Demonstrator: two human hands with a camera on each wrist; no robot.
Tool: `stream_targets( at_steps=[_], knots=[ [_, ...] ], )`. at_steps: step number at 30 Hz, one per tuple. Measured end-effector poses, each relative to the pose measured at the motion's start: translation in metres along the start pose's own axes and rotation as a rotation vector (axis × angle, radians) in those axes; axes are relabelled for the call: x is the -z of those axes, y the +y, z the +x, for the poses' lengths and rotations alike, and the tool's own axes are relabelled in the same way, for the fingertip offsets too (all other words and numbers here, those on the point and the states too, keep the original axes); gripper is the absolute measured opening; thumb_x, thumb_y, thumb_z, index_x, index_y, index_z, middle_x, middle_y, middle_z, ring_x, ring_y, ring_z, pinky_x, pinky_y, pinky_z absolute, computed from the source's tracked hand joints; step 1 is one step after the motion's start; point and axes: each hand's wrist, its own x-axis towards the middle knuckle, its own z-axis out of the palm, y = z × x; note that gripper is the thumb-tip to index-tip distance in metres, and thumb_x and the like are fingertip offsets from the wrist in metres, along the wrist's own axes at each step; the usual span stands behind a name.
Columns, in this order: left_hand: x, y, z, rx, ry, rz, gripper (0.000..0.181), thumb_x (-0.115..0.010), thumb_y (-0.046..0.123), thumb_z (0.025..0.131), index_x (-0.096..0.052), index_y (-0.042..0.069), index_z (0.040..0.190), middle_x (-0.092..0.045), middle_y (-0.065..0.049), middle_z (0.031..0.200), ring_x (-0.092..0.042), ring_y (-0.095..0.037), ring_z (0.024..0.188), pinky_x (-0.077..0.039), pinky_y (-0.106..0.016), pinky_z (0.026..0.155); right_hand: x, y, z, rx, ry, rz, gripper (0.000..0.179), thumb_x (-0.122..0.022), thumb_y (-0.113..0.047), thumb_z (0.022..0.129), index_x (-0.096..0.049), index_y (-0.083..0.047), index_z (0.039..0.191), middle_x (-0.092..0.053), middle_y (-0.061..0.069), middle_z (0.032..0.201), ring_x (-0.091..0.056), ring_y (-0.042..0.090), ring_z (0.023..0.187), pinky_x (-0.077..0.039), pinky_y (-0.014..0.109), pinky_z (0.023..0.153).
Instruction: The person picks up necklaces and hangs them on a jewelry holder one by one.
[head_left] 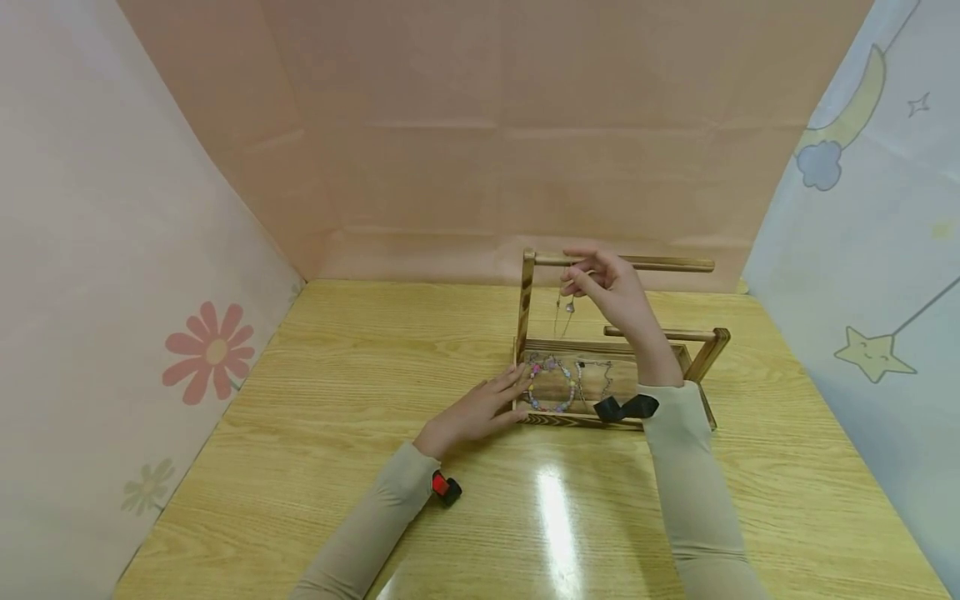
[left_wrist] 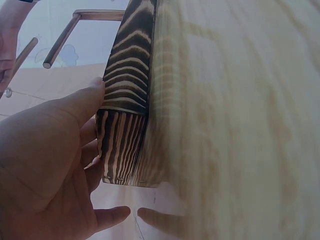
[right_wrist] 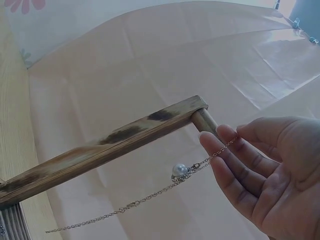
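Note:
A wooden jewelry stand (head_left: pixel 528 312) with two rods over a tray stands on the table. At its upper rod (head_left: pixel 675 264), my right hand (head_left: pixel 611 287) pinches a fine chain necklace (right_wrist: pixel 145 201) between thumb and fingers. From the chain hangs a pearl pendant (right_wrist: pixel 180 170), beside the stand's upright. My left hand (head_left: pixel 480 408) holds the tray's front left corner (left_wrist: pixel 122 145), thumb on the front wall and fingers at the end. In the tray lie a colorful beaded bracelet (head_left: pixel 572 387) and a chain bracelet (head_left: pixel 607 379).
The lower rod (head_left: pixel 652 333) juts leftward from a short post (head_left: pixel 708 354) on the right, close to my right forearm. Wood-grain table (head_left: pixel 360 350) surrounds the stand. Behind it hangs a pinkish backdrop (head_left: pixel 420 175), with printed panels at both sides.

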Motion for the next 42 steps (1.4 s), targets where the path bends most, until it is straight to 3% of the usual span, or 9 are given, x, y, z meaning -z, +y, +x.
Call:
stream_targets(
  at_steps=[8, 15, 20, 27, 36, 42],
  knots=[
    [0.0, 0.0, 0.0, 0.012, -0.008, -0.008, 0.061, -0.031, 0.046, 0.092, -0.007, 0.021, 0.142, 0.001, -0.001, 0.148, -0.002, -0.021, 0.135, -0.02, -0.052, 0.102, -0.002, 0.002, -0.001, -0.06, -0.003, 0.001, 0.033, -0.049, -0.008, 0.089, -0.048, 0.0, 0.121, -0.055, 0.028, 0.093, -0.058, 0.037, 0.077, -0.051, 0.025, 0.069],
    [0.001, 0.001, 0.0, 0.018, -0.009, -0.015, 0.061, -0.032, 0.046, 0.092, -0.006, 0.022, 0.142, 0.002, -0.001, 0.148, -0.002, -0.021, 0.135, -0.02, -0.052, 0.102, -0.003, 0.002, -0.005, -0.065, -0.006, 0.028, 0.032, -0.048, -0.007, 0.089, -0.047, 0.002, 0.121, -0.053, 0.03, 0.092, -0.061, 0.015, 0.072, -0.051, 0.027, 0.069],
    [0.001, 0.001, -0.001, 0.022, -0.017, -0.016, 0.061, -0.033, 0.045, 0.092, -0.006, 0.022, 0.142, 0.002, -0.001, 0.148, -0.001, -0.019, 0.135, -0.019, -0.052, 0.102, -0.004, 0.003, -0.007, -0.068, -0.009, 0.034, 0.032, -0.048, -0.007, 0.089, -0.048, 0.0, 0.121, -0.054, 0.029, 0.093, -0.061, 0.015, 0.072, -0.049, 0.04, 0.073],
    [0.001, 0.001, -0.002, 0.02, -0.016, -0.018, 0.061, -0.032, 0.045, 0.092, -0.005, 0.023, 0.142, 0.002, -0.001, 0.148, -0.001, -0.019, 0.135, -0.018, -0.051, 0.102, -0.006, 0.008, -0.008, -0.075, -0.018, 0.035, 0.033, -0.048, -0.006, 0.089, -0.047, 0.0, 0.122, -0.053, 0.029, 0.094, -0.061, 0.014, 0.073, -0.051, 0.025, 0.069],
    [0.001, 0.001, -0.002, 0.017, -0.013, -0.024, 0.061, -0.033, 0.045, 0.092, -0.007, 0.02, 0.142, 0.002, -0.002, 0.148, -0.002, -0.021, 0.135, -0.018, -0.05, 0.103, -0.009, 0.013, -0.008, -0.051, -0.017, 0.053, 0.033, -0.048, -0.004, 0.089, -0.046, 0.002, 0.122, -0.053, 0.029, 0.093, -0.056, 0.038, 0.08, -0.051, 0.024, 0.069],
    [0.001, 0.0, -0.002, 0.008, -0.007, -0.016, 0.061, -0.032, 0.045, 0.092, -0.006, 0.021, 0.142, 0.002, -0.002, 0.148, -0.002, -0.021, 0.135, -0.019, -0.05, 0.103, -0.01, 0.015, -0.009, -0.064, -0.016, 0.048, 0.032, -0.047, -0.004, 0.089, -0.047, 0.001, 0.12, -0.054, 0.028, 0.094, -0.057, 0.036, 0.081, -0.05, 0.023, 0.071]
  ],
)
